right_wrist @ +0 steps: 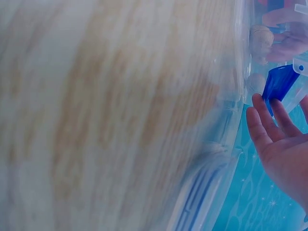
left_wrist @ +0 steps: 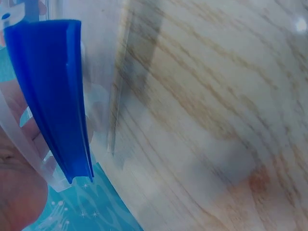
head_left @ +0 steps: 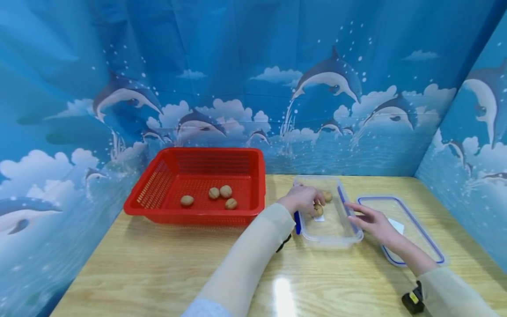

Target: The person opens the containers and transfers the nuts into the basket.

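Note:
My left hand (head_left: 306, 198) reaches into a clear plastic box (head_left: 330, 240) and pinches a walnut (head_left: 318, 210) low inside it. A second walnut (head_left: 327, 196) lies just beyond those fingers. In the left wrist view, the box's blue side latch (left_wrist: 50, 101) hangs down and partly hides the left hand (left_wrist: 19, 178). At the box's right side, my right hand (head_left: 370, 222) has its fingers extended. In the right wrist view, its fingertips (right_wrist: 257, 100) touch the other blue latch (right_wrist: 280, 85). The left thumb is hidden in the head view.
A red plastic basket (head_left: 194, 215) with several walnuts (head_left: 214, 193) stands left of the box. The clear lid (head_left: 429, 242) with a blue seal lies on the wooden table (head_left: 166, 268) to the right. A dolphin-print backdrop (head_left: 237, 88) rises behind the table.

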Demonstrator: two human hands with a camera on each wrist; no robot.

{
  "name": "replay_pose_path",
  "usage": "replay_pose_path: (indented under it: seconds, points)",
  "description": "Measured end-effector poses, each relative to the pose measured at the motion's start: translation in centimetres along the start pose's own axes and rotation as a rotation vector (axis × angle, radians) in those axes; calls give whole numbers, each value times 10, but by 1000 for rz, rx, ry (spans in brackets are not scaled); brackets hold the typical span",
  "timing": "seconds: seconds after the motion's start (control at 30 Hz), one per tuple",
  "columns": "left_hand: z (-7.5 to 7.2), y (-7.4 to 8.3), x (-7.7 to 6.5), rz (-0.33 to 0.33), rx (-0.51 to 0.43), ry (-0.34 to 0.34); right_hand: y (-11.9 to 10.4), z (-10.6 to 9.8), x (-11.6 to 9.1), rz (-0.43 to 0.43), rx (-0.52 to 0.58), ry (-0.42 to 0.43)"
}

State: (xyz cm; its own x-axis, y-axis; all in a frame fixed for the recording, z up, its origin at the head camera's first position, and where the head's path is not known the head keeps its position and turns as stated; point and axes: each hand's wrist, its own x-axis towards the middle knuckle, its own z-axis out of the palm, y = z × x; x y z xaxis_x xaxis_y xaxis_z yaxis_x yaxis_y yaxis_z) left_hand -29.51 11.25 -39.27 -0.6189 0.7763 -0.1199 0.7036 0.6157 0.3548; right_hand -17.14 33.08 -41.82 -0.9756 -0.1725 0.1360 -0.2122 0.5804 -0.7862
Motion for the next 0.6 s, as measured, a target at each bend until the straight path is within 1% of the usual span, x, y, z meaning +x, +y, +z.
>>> replay_pose_path:
  seconds: [0.2,0.4,0.6]
  points:
    - [1,2,2,-19,46,-34,1,-1,-2,32,-3,-20]
    - [1,5,3,-47,99,-65,2,0,-1,30,-2,-13]
    - [1,6,2,-51,127,-58,1,-1,0,32,-10,-10]
